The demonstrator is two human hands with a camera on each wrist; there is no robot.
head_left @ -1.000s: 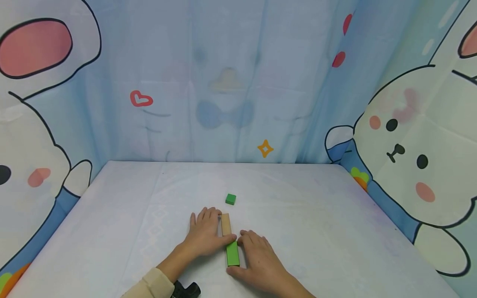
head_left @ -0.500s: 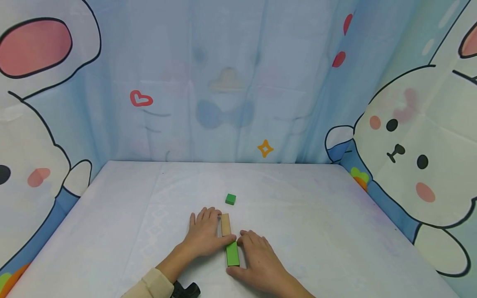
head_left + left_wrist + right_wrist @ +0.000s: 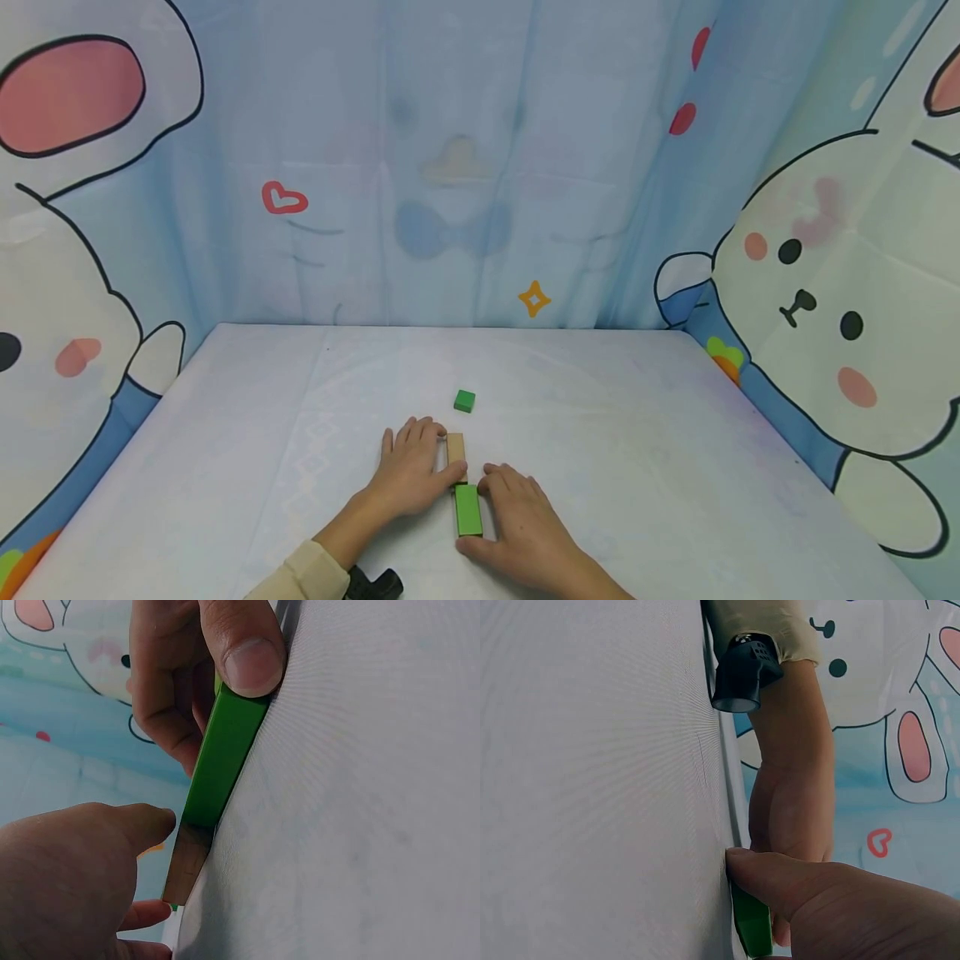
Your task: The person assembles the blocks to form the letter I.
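where the white table (image 3: 660,433) reaches forward, the left hand (image 3: 412,477), fingers spread, has drawn its thumb back, while the right hand (image 3: 528,529) pinches the bright green block (image 3: 468,510). the plain wooden block (image 3: 456,448), at its far end, has slid slightly, perhaps improving their alignment. a small green cube (image 3: 464,402) sits beyond.

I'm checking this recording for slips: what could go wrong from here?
The long green block and wooden block lie end to end, so a push from the right hand might knock them askew. The left hand, near the wooden block's far end, could bump the green cube beyond it.
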